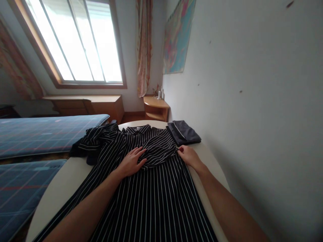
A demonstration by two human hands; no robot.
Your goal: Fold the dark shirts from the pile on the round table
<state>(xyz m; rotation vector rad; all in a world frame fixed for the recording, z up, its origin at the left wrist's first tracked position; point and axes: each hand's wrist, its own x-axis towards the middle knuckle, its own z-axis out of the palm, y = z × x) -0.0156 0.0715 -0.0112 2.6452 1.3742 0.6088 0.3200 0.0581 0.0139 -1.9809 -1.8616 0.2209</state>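
Note:
A black shirt dress with white stripes (156, 195) lies spread on the round table, its collar at the far end. Its right-hand sleeve is folded inward across the chest. On the fabric beside that sleeve's end rests my left hand (133, 162), fingers spread. My right hand (188, 155) pinches the dress's edge at the right side, near the folded sleeve. The other sleeve (101, 137) is bunched at the left edge of the table. The near end of the dress runs out of view.
Folded dark grey clothing (183, 131) sits at the far right of the white table (57, 191). A wall (264, 134) stands close on the right. Two plaid-covered beds (50, 134) are on the left. A corner shelf (156, 102) and a desk (101, 99) stand beyond.

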